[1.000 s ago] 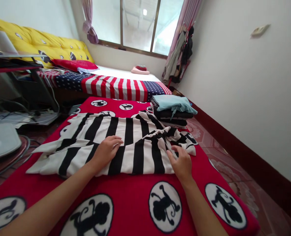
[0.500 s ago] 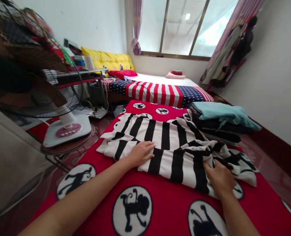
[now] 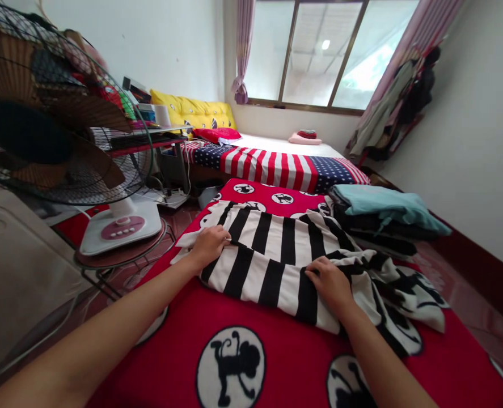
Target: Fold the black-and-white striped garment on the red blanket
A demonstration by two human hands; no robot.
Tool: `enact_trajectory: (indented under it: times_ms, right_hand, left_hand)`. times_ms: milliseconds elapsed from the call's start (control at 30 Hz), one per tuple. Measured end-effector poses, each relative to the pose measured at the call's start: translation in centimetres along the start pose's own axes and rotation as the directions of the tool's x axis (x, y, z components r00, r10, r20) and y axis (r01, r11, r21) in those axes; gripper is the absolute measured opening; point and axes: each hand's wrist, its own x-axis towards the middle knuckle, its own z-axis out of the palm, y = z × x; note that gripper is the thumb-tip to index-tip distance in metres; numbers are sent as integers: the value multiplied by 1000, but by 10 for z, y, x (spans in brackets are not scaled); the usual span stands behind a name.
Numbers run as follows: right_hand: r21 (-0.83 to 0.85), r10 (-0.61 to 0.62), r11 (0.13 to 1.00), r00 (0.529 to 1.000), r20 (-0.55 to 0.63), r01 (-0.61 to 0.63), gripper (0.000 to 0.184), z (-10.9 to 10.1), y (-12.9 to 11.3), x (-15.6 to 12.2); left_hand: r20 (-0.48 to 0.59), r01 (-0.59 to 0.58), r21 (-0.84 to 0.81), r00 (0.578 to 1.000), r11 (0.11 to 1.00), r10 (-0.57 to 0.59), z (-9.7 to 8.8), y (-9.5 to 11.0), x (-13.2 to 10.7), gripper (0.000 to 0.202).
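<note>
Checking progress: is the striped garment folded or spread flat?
Partly folded: the striped garment lies doubled, near layer over far; right end bunched.

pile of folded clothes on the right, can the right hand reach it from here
Probably yes. The right hand rests on the striped garment, and the pile of folded clothes lies beyond it to the right, with only bunched striped cloth between.
</note>
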Motion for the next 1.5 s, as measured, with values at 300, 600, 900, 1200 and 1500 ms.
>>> enact_trajectory:
  times_ms: [300,600,900,1200,1500]
  right_hand:
    - [57,41,998,986,-159,-32,14,25,8,-2]
    - [163,-293,936,947,-135,313,26,-19,25,-93]
    - [30,-375,925,924,-77,378,27,-32,44,-90]
    - [398,1,917,997,83,-35,35,-51,34,-95]
    - [56,378,908,756,-534,-414,31,-82,138,-55]
  left_hand:
    - [-101,17,68,995,998,-10,31,4,3,16]
    - [-81,-302,-38,951,953,298,-24,-36,-94,38]
    - [-1,-202,-46,979,978,202,-27,-57,-79,30]
    - [221,-180,-37,958,983,184,-41,-45,-60,27]
    - [137,-252,-517,919,818,370,7,110,-17,36]
